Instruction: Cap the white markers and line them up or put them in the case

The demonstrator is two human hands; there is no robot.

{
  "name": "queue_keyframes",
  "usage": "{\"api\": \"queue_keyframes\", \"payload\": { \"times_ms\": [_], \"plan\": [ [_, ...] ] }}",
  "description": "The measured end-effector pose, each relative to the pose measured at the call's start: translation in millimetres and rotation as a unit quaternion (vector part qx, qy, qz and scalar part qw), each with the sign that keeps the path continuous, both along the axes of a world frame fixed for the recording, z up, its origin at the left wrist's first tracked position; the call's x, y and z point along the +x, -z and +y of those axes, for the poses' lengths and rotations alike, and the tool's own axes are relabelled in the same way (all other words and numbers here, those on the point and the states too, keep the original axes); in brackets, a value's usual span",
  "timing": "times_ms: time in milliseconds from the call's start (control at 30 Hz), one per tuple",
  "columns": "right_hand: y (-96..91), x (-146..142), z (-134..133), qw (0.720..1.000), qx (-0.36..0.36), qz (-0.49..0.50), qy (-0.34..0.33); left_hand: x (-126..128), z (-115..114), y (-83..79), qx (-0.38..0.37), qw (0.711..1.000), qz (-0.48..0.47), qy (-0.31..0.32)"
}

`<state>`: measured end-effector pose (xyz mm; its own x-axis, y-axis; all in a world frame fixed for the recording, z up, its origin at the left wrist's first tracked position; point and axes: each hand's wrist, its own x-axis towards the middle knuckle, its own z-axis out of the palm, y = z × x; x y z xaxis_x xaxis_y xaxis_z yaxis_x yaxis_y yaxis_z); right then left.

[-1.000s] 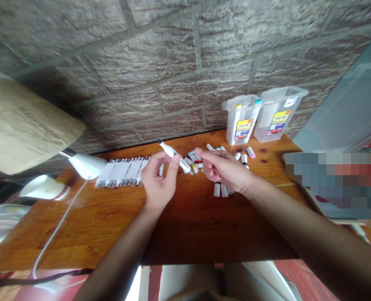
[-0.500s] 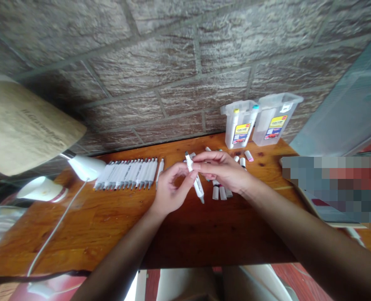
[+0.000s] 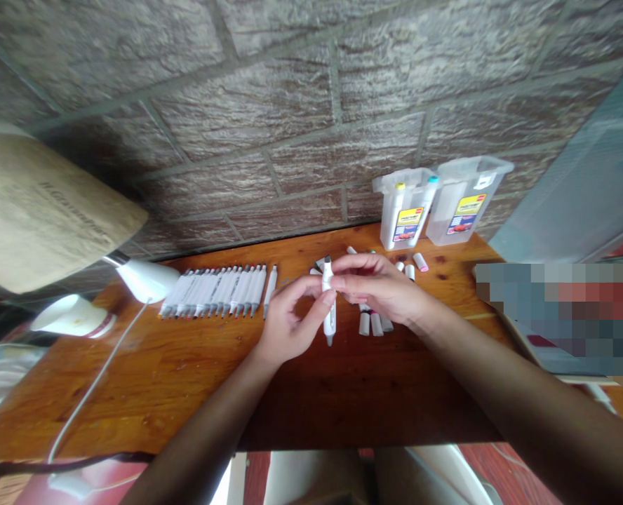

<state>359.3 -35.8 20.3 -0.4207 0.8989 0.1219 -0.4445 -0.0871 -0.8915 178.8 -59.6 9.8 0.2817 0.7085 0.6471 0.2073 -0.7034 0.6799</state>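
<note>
My left hand [image 3: 290, 319] pinches a white marker [image 3: 329, 308] between thumb and fingers, holding it nearly upright above the wooden table [image 3: 185, 379]. My right hand [image 3: 377, 284] meets it from the right, fingertips closed on the marker's upper end. A row of several white markers [image 3: 217, 289] lies side by side to the left. Loose caps and short marker pieces [image 3: 373, 322] lie scattered just under and behind my right hand.
Two clear plastic marker boxes [image 3: 406, 207] [image 3: 464, 200] stand against the stone wall at the back right. A white desk lamp [image 3: 143, 279] with its cord [image 3: 88, 400] sits at the left. A blurred-out object lies at the right edge.
The marker has swung from tilted to nearly upright, and both hands came together on it. My right hand rose from the loose caps to grip the marker's top.
</note>
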Motion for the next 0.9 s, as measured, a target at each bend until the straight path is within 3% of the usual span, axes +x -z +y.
{"api": "queue_keyframes", "payload": {
  "times_ms": [300,567,767,900],
  "plan": [
    [-0.6,-0.2,-1.3,1.0,0.0,0.003,-0.002,2.6,0.2,-3.7,0.019,1.0,-0.002,-0.003],
    [0.5,0.3,-2.2,0.999,0.017,-0.012,-0.045,2.5,1.0,-2.7,0.016,1.0,0.012,-0.002],
    [-0.1,1.3,-3.7,0.999,-0.002,-0.024,-0.048,1.1,3.3,2.3,-0.044,0.999,0.008,0.007],
    [-2.6,2.8,-3.1,0.998,0.018,0.021,-0.056,0.6,3.3,0.7,-0.095,0.994,0.0,0.058]
  ]
}}
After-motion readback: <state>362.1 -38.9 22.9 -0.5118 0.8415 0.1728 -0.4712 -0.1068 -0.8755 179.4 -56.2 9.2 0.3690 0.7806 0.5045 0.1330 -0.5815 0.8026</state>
